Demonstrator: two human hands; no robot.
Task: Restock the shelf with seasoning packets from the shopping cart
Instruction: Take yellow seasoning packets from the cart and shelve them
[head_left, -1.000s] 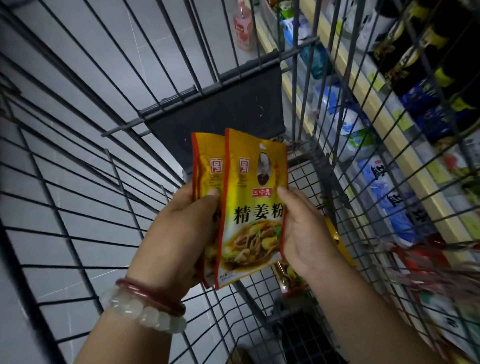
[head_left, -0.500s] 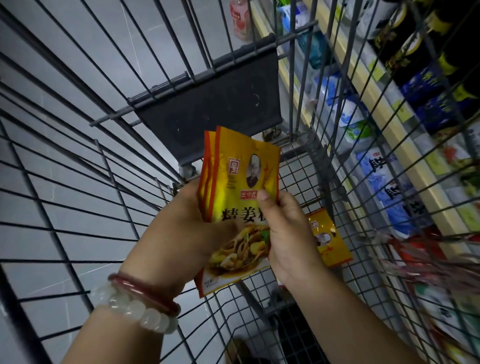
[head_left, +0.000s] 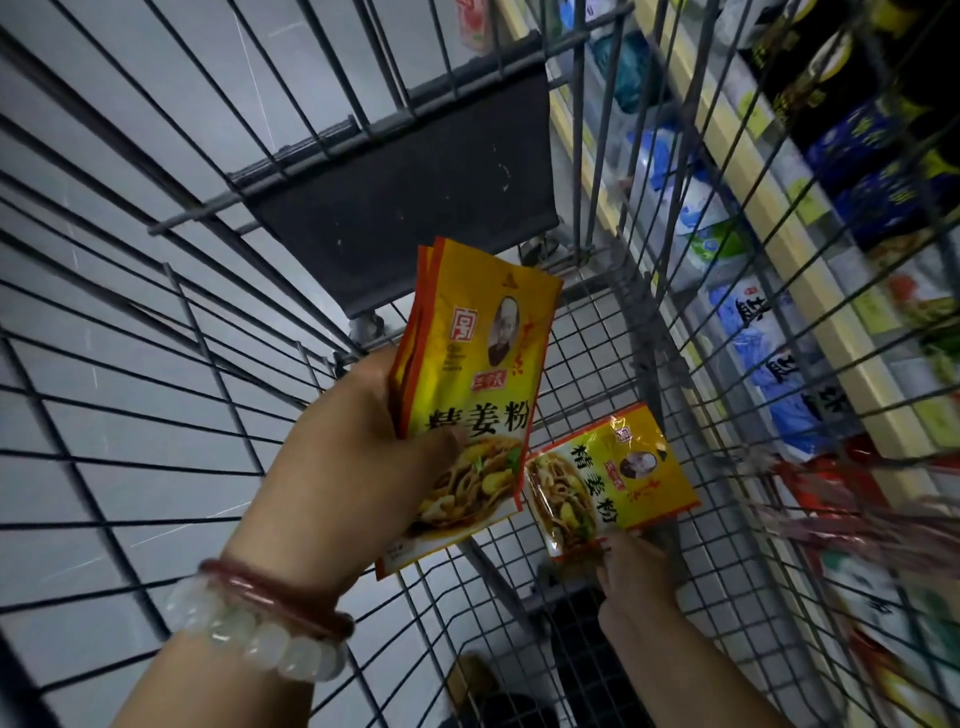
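Observation:
My left hand (head_left: 358, 457) grips a stack of yellow seasoning packets (head_left: 478, 374) upright inside the wire shopping cart (head_left: 597, 338), thumb across the front one. Lower right, one more yellow packet (head_left: 613, 478) lies near the cart floor. My right hand (head_left: 631, 577) pinches its near edge with the fingertips. The shelf (head_left: 810, 270) runs along the right, seen through the cart's wires.
The cart's dark folding seat flap (head_left: 415, 197) stands at the far end. Blue and white bags (head_left: 779, 374) fill the lower shelf, dark bottles (head_left: 857, 104) the one above. Red packaging (head_left: 857, 499) shows blurred at the right. Grey floor tiles lie to the left.
My right hand has let go of the stack and dropped to the lone packet on the cart floor. My left hand keeps the stack, now squared up and shifted right.

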